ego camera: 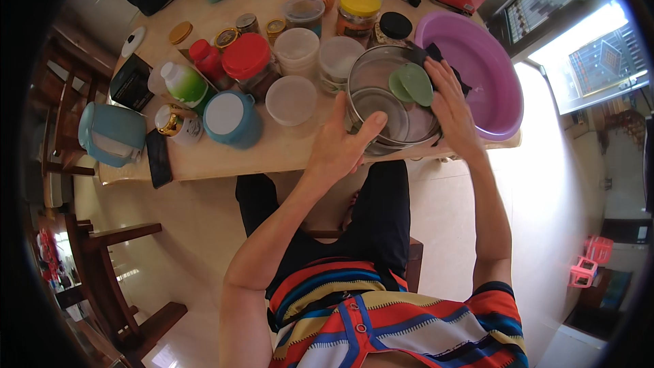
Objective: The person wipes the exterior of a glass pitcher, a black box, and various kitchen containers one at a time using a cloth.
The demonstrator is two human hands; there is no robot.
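Observation:
A round, clear-walled container with a metal-looking rim [352, 82] stands at the table's front edge, right of centre. Two green oval pieces [416, 84] lie in or over it. My left hand [340, 143] is against its left side, thumb raised over the near rim and fingers partly hidden below. My right hand [449, 99] lies along its right side, fingers extended, touching a crumpled black cloth [457, 74] at the rim. Whether that hand grips the cloth or the container is unclear. Right behind stands a purple plastic basin [498, 71].
Left of the container are a white-lidded tub [291, 100], a red-lidded jar [247, 56], a blue canister [232, 120] and bottles. Behind it stand a yellow-lidded jar [359, 4] and a black-lidded jar [395, 25]. A black phone-like object [159, 158] lies at the front left edge.

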